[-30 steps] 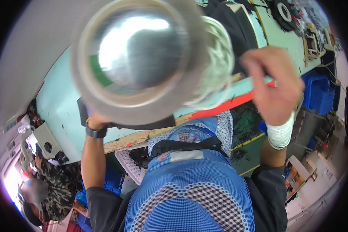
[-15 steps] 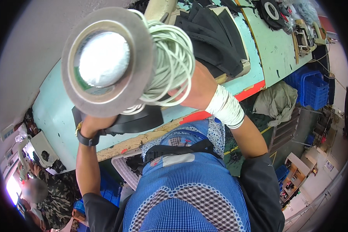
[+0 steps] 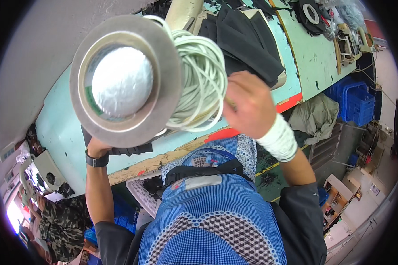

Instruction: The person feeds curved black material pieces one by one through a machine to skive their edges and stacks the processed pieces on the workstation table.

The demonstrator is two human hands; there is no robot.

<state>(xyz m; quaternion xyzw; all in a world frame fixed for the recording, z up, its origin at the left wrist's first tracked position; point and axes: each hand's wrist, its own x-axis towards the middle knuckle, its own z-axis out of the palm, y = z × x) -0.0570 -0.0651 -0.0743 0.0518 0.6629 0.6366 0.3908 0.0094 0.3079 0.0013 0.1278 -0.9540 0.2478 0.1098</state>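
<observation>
Head: cord (image 3: 200, 75), basket (image 3: 141, 197) with dark pieces (image 3: 154, 187)

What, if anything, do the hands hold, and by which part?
Cannot be told: the grey round-flanged spool hides most of the left hand; the right hand is by looped white cord, grip unclear.

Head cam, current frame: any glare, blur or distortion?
Head view: glare whitens the silvery spool core; head view: the right hand looks slightly soft; head view: the fisheye curves the table toward the rim, corners black; head view: bright patch at lower left, washed out.
</observation>
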